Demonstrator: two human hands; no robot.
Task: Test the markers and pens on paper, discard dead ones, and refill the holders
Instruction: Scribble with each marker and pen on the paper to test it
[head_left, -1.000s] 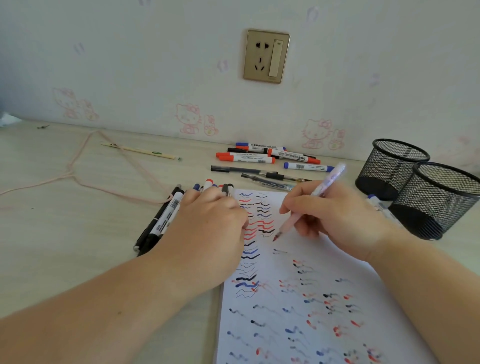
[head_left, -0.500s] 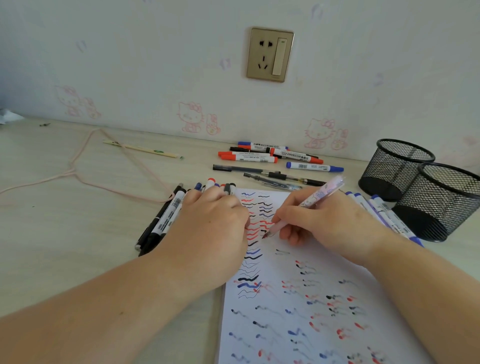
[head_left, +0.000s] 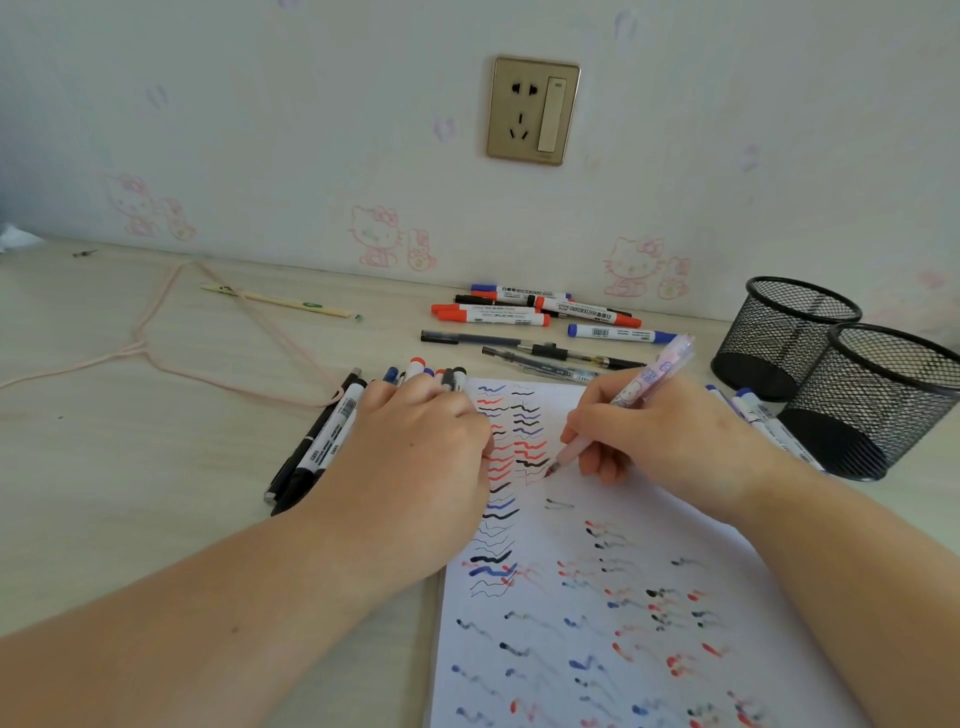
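Right hand (head_left: 670, 436): grips a pink pen (head_left: 631, 396) in a writing hold, tip on the paper (head_left: 675, 613) beside the red and black squiggles.

Left hand (head_left: 421, 467): lies knuckles up across the paper's left edge, fingers curled over a row of markers (head_left: 322, 441); whether it grips them cannot be told.

Paper: flat on the desk (head_left: 130, 467), covered in wavy test strokes.

Loose markers and pens (head_left: 540, 317): scattered near the wall.

Two black mesh holders (head_left: 852, 384): upright at right, touching, with blue-capped markers (head_left: 763, 421) lying just beside them.
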